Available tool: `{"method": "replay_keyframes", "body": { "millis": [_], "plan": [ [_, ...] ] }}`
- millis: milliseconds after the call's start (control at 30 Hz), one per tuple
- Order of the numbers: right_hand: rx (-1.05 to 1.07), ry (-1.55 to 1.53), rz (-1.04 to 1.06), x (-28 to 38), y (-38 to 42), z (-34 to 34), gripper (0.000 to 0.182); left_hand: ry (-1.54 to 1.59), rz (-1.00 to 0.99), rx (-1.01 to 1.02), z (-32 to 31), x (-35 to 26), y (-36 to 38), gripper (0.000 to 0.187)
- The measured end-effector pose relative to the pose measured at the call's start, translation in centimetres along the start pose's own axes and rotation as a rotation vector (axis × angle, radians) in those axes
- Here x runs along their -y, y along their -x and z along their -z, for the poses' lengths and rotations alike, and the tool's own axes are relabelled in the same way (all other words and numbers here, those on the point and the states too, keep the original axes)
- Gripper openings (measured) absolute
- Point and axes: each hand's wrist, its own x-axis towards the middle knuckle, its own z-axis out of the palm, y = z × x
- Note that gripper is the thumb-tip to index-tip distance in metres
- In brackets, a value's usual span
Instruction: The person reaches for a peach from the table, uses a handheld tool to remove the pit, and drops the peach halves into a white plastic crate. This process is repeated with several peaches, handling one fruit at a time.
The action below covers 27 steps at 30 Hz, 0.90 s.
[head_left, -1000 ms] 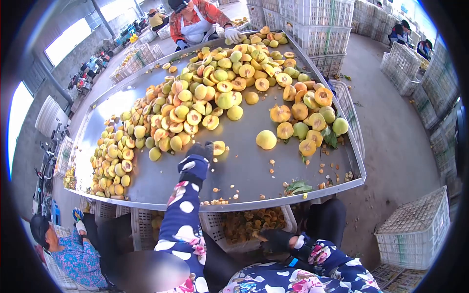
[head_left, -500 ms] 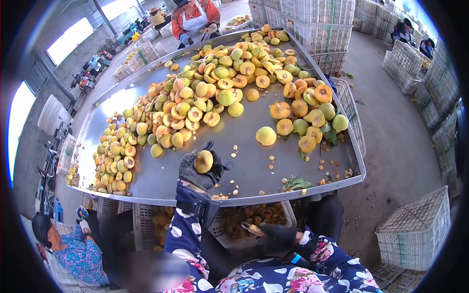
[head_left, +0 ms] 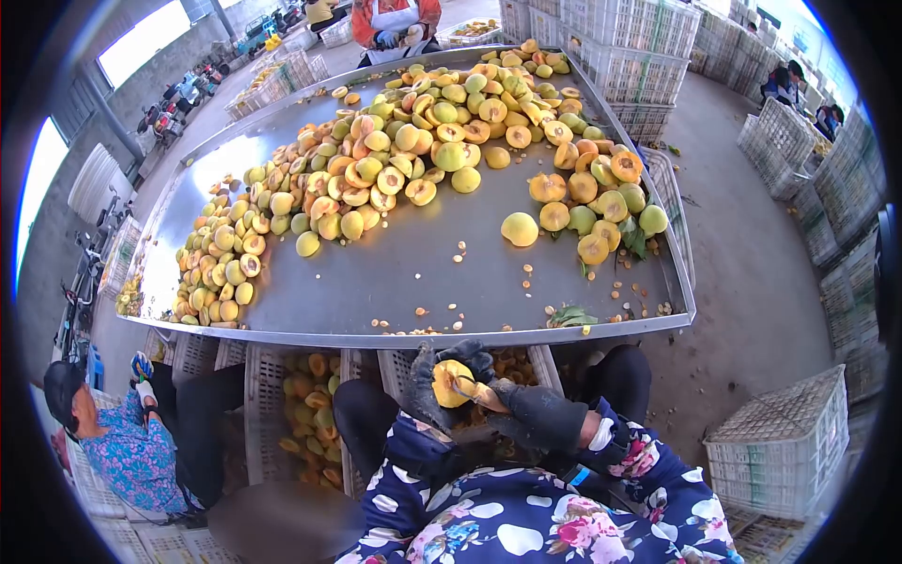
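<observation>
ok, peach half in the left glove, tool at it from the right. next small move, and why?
Probably work the tool in around the pit and lever it out: the left hand cups the peach half cut face up, and the right hand has the tip against it, above the crate.

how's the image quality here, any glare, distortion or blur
Head view: strong fisheye, black vignette at the corners, the table rim bowed; windows at upper left blown out white, their glare on the steel near the fruit pile; a blurred patch at bottom left; the hands and fruit reasonably sharp.
</observation>
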Motion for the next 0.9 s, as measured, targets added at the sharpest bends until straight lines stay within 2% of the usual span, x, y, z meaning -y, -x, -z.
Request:
{"method": "replay_keyframes", "body": {
  "millis": [67, 100, 200, 300, 400, 500, 600, 700, 800, 900],
  "plan": [
    [0.011, 0.001, -0.076, 0.1, 0.0, -0.3, 0.023, 0.231, 0.097, -0.106, -2.1, -0.1, 0.9, 0.046],
    [0.014, 0.002, -0.113, 0.0, 0.0, -0.5, 0.023, 0.355, 0.135, -0.066, -0.3, 0.5, 0.7, 0.050],
    [-0.015, 0.104, -0.032, -0.6, -0.1, -0.9, 0.024, 0.263, 0.226, -0.033, 1.5, 1.8, 0.1, 0.066],
    [-0.004, 0.171, -0.037, -0.7, -0.2, -1.2, 0.026, 0.322, 0.160, -0.059, -0.6, 1.2, 0.8, 0.056],
    [0.090, 0.207, -0.061, -0.7, -0.3, -1.1, 0.030, 0.261, 0.155, -0.086, 3.9, 4.1, -1.1, 0.066],
    [0.154, 0.247, -0.076, -0.6, 0.0, -0.8, 0.025, 0.183, 0.247, -0.001, -1.6, 0.6, 1.4, 0.059],
    [0.214, 0.248, -0.166, -1.0, 0.2, -0.9, 0.023, 0.062, 0.298, -0.148, -1.6, 0.9, 0.9, 0.060],
    [0.274, 0.264, -0.210, -1.1, 0.6, -1.2, 0.023, -0.133, 0.352, -0.186, -1.0, 1.3, 0.6, 0.062],
    [0.249, 0.266, -0.230, -2.1, 1.3, -2.5, 0.023, -0.172, 0.424, -0.121, -0.1, 1.8, 0.5, 0.062],
    [0.263, 0.315, -0.181, -2.8, 1.7, -3.0, 0.024, 0.036, 0.419, -0.126, 0.1, 2.5, 0.6, 0.054]
  ]
}}
